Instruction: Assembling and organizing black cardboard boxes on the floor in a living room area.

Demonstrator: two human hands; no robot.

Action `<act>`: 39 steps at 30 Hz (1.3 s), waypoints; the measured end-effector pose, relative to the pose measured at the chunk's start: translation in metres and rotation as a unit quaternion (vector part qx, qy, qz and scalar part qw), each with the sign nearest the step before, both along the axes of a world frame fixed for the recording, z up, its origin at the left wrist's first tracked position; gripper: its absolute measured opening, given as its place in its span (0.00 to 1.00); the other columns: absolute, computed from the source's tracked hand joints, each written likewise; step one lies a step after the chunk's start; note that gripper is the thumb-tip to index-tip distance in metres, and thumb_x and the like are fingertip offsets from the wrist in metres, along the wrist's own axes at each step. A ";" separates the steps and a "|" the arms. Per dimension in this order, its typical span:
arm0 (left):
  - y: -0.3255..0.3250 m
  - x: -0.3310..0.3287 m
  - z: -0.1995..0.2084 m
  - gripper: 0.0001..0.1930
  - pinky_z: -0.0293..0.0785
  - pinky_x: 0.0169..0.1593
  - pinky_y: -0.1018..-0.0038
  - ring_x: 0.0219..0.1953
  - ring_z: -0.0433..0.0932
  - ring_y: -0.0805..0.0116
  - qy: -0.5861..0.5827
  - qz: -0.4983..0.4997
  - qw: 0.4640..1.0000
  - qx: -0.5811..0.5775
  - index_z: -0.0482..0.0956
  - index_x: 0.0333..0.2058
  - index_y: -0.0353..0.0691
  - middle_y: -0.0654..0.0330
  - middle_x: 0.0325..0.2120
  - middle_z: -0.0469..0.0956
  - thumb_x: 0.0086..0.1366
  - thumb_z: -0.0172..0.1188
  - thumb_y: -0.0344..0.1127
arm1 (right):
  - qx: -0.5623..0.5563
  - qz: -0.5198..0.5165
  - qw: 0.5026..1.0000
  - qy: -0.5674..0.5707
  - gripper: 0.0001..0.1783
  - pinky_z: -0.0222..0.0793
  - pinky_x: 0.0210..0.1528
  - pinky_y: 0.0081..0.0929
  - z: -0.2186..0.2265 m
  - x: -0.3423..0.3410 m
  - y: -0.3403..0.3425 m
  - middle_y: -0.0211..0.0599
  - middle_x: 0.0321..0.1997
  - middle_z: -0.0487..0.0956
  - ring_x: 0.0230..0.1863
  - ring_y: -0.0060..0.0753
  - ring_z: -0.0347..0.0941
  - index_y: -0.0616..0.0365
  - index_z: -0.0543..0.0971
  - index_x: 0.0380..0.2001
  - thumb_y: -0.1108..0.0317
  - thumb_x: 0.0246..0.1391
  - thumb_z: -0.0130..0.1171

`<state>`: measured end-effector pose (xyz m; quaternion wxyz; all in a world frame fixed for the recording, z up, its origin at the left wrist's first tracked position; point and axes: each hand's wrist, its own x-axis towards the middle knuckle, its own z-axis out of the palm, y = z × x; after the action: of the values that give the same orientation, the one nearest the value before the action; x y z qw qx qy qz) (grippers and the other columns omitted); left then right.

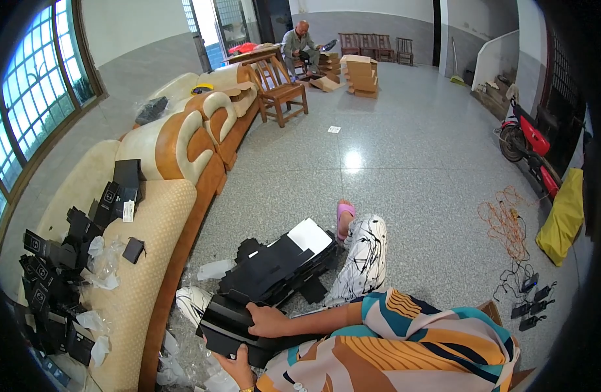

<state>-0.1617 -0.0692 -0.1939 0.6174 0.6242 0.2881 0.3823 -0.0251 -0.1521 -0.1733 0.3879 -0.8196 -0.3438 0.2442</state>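
A black cardboard box [225, 325], partly folded with a panel standing open, rests over my lap. My left hand [237, 367] grips its lower edge, thumb on top and fingers partly hidden underneath. Across its upper side my right hand [269, 321] is bent round a black panel, with some fingertips out of sight. Just beyond the box lies a pile of flat black cardboard blanks [267, 264] on the floor, with a white sheet [310, 235] on its far end.
Left of me a patterned sofa [163, 209] carries several black boxes [49, 281] and clear plastic wrappings [104, 268]. Farther off are a wooden chair [281, 91], a seated person [300, 49] and stacked brown cartons [361, 75]. Orange cord [503, 219] and a red scooter [532, 140] are at right.
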 end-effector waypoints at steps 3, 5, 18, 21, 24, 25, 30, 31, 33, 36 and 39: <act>0.002 0.000 -0.005 0.34 0.62 0.49 0.73 0.42 0.67 0.62 -0.007 -0.005 1.000 -0.006 0.58 0.52 0.33 0.53 0.43 0.66 0.41 0.56 0.23 | 0.002 -0.004 1.000 -0.008 0.29 0.67 0.40 0.43 -0.002 0.000 0.000 0.59 0.32 0.74 0.36 0.56 0.72 0.69 0.62 0.42 0.63 0.38 0.56; 0.004 -0.001 -0.008 0.34 0.62 0.49 0.73 0.42 0.67 0.63 -0.010 -0.005 1.000 -0.013 0.58 0.52 0.33 0.53 0.43 0.66 0.41 0.56 0.23 | 0.008 -0.005 1.000 -0.016 0.29 0.67 0.39 0.43 -0.002 0.000 0.000 0.59 0.32 0.74 0.36 0.57 0.72 0.69 0.61 0.42 0.63 0.38 0.56; 0.000 0.000 -0.001 0.35 0.63 0.49 0.72 0.43 0.67 0.62 -0.032 -0.015 0.999 -0.041 0.57 0.52 0.34 0.52 0.44 0.66 0.41 0.56 0.23 | 0.011 -0.001 1.000 0.000 0.31 0.67 0.39 0.42 -0.004 0.002 0.001 0.60 0.31 0.74 0.35 0.57 0.72 0.70 0.61 0.42 0.62 0.37 0.57; 0.001 0.000 -0.004 0.35 0.63 0.48 0.71 0.42 0.67 0.61 -0.037 -0.016 0.998 -0.045 0.57 0.52 0.34 0.52 0.44 0.66 0.41 0.57 0.23 | 0.011 -0.003 1.000 0.004 0.31 0.67 0.39 0.42 -0.004 0.002 0.001 0.60 0.31 0.74 0.36 0.57 0.72 0.70 0.61 0.43 0.62 0.37 0.56; 0.003 -0.001 -0.009 0.35 0.64 0.48 0.71 0.42 0.68 0.61 -0.036 -0.017 0.998 -0.043 0.57 0.53 0.35 0.52 0.44 0.66 0.41 0.57 0.22 | 0.013 -0.007 1.000 0.000 0.31 0.67 0.40 0.43 -0.005 0.002 0.001 0.60 0.32 0.74 0.36 0.57 0.72 0.70 0.61 0.43 0.62 0.37 0.56; 0.004 -0.001 -0.009 0.35 0.64 0.49 0.70 0.42 0.68 0.61 -0.035 -0.017 0.998 -0.044 0.57 0.53 0.35 0.52 0.44 0.66 0.41 0.57 0.22 | 0.015 -0.008 1.000 -0.003 0.31 0.67 0.40 0.43 -0.005 0.002 0.001 0.60 0.32 0.74 0.36 0.57 0.72 0.70 0.61 0.43 0.62 0.37 0.56; -0.002 -0.001 0.001 0.36 0.65 0.48 0.70 0.42 0.68 0.61 -0.020 -0.015 0.998 -0.049 0.56 0.53 0.35 0.51 0.44 0.66 0.41 0.58 0.23 | 0.013 -0.008 1.000 0.002 0.30 0.67 0.41 0.43 -0.006 0.003 0.001 0.60 0.32 0.74 0.36 0.57 0.72 0.70 0.61 0.42 0.62 0.37 0.56; -0.005 -0.002 0.005 0.36 0.65 0.48 0.70 0.42 0.68 0.61 -0.024 -0.020 0.998 -0.062 0.56 0.53 0.35 0.51 0.44 0.66 0.42 0.58 0.24 | 0.011 -0.007 1.000 0.000 0.30 0.67 0.41 0.43 -0.007 0.003 0.002 0.60 0.32 0.74 0.37 0.57 0.72 0.70 0.61 0.43 0.62 0.37 0.56; -0.001 -0.002 -0.001 0.36 0.65 0.48 0.70 0.42 0.68 0.61 -0.028 -0.019 0.998 -0.054 0.57 0.53 0.35 0.51 0.44 0.66 0.42 0.58 0.24 | 0.009 -0.007 1.000 0.000 0.30 0.66 0.41 0.43 -0.007 0.002 0.002 0.60 0.32 0.74 0.37 0.56 0.72 0.70 0.61 0.43 0.62 0.37 0.56; 0.001 -0.002 -0.004 0.35 0.64 0.48 0.70 0.42 0.68 0.61 -0.023 -0.017 0.999 -0.043 0.57 0.53 0.35 0.51 0.44 0.66 0.42 0.58 0.24 | 0.007 -0.009 1.000 0.000 0.31 0.66 0.41 0.43 -0.006 0.002 0.002 0.60 0.33 0.74 0.37 0.57 0.72 0.70 0.61 0.43 0.62 0.36 0.56; 0.000 -0.001 -0.002 0.35 0.64 0.48 0.70 0.42 0.68 0.61 -0.020 -0.018 0.999 -0.046 0.57 0.53 0.35 0.51 0.43 0.66 0.42 0.58 0.24 | 0.008 -0.012 1.000 0.001 0.31 0.66 0.41 0.43 -0.006 0.003 0.001 0.60 0.33 0.74 0.37 0.57 0.71 0.69 0.62 0.42 0.62 0.36 0.57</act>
<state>-0.1630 -0.0694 -0.1960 0.6577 0.5928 0.2812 0.3700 -0.0223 -0.1511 -0.1797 0.3979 -0.8202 -0.3355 0.2374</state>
